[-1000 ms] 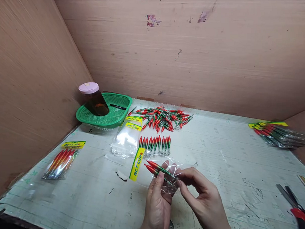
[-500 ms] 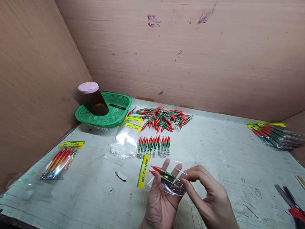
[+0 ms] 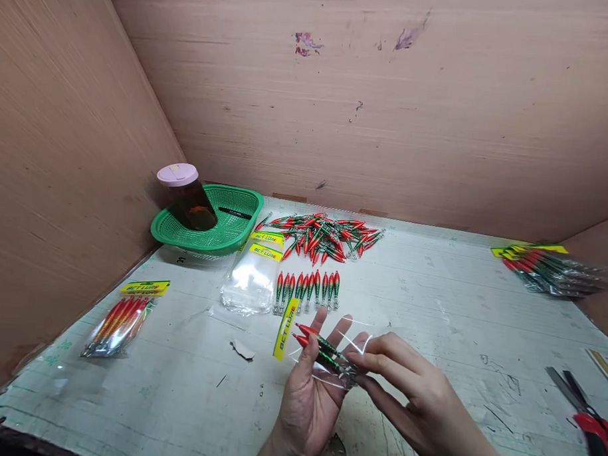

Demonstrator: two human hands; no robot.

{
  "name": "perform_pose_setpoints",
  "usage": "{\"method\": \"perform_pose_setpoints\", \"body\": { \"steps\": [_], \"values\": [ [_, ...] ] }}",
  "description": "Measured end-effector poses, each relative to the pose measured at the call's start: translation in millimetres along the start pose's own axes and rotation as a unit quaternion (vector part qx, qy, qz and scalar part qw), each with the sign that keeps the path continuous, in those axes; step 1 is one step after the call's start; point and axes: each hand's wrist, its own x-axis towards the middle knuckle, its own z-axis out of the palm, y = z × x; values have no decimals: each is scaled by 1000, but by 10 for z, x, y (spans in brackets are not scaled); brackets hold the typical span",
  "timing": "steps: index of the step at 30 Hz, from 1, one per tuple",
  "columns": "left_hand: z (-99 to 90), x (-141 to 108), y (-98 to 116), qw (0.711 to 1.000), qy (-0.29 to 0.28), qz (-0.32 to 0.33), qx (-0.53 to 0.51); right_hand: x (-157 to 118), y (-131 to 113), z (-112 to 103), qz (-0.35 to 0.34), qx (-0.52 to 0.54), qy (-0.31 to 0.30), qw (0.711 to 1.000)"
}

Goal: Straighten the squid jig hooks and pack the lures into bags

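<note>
My left hand (image 3: 310, 394) cradles a clear plastic bag with a yellow BCT LURE header (image 3: 286, 330), its thumb pressing on top. Inside the bag lie two red and green fishing lures (image 3: 321, 347), tips toward the header. With thumb and fingers closed, my right hand (image 3: 414, 390) grips the bag's far end, by the lures' hooks. Just beyond, a row of several fishing lures (image 3: 306, 288) stands lined up on the table. A heap of similar lures (image 3: 324, 235) lies behind that row. Left of them is a stack of clear bags (image 3: 246, 286) with yellow headers.
A green basket (image 3: 185, 245) at back left holds a pink-lidded jar (image 3: 191, 204) and a black pen (image 3: 235, 212). Bagged orange lures (image 3: 118, 324) lie left, bagged red-green lures (image 3: 549, 269) right. Red-handled scissors (image 3: 592, 417) rest front right. Wooden walls (image 3: 369, 106) enclose the table.
The bag has tilted and shifted slightly left in my hands. The lures inside have drawn closer to my left palm, and my right fingers have moved a little left along the bag's end.
</note>
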Motion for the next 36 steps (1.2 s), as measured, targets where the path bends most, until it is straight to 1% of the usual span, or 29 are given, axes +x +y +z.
{"method": "perform_pose_setpoints", "body": {
  "steps": [2, 8, 11, 13, 14, 15, 17, 18, 19, 20, 22, 23, 24, 27, 29, 30, 32, 34, 36],
  "values": [
    [24, -20, 11, 1000, -14, -12, -1, 15, 5, 24, -4, -12, 1, 1000],
    [49, -34, 35, 999, -20, -26, 10, 48, 22, 54, -19, -35, -13, 999],
    [43, -25, 17, 999, -31, -29, 23, 43, -15, 78, -37, -63, -6, 997],
    [27, -18, 22, 998, -45, -22, 29, 29, -29, 67, -41, -66, 23, 997],
    [14, -15, 39, 998, -57, -13, 31, 22, -16, 50, -34, -57, 50, 997],
    [-3, -15, 69, 997, -72, 0, 30, 18, 19, 30, -15, -43, 88, 995],
    [-46, -21, 169, 993, -114, 28, 24, 25, 167, 5, 53, -22, 169, 984],
    [-69, -28, 234, 989, -138, 41, 21, 40, 277, 16, 89, -19, 186, 978],
    [-92, -37, 303, 986, -161, 50, 18, 63, 404, 49, 119, -20, 182, 976],
    [-112, -47, 373, 982, -181, 55, 18, 94, 537, 107, 139, -25, 156, 978],
    [-141, -66, 492, 976, -207, 65, 19, 169, 786, 288, 146, -24, 80, 986],
    [-148, -73, 535, 975, -211, 71, 19, 210, 888, 398, 147, -23, 53, 988],
    [-152, -79, 565, 974, -211, 76, 20, 250, 969, 510, 148, -22, 38, 988],
    [-154, -84, 590, 975, -204, 80, 25, 337, 1097, 772, 160, -32, 28, 986],
    [-159, -79, 578, 976, -203, 73, 31, 349, 1115, 815, 168, -34, 32, 985],
    [-164, -75, 570, 976, -202, 70, 33, 337, 1108, 781, 171, -32, 36, 984],
    [-177, -63, 558, 978, -196, 67, 35, 278, 1057, 594, 176, -23, 44, 983],
    [-190, -45, 550, 980, -182, 65, 39, 184, 941, 269, 177, -5, 47, 983],
    [-196, -22, 537, 984, -160, 62, 44, 90, 755, -113, 163, 29, 34, 986]
  ]
}}
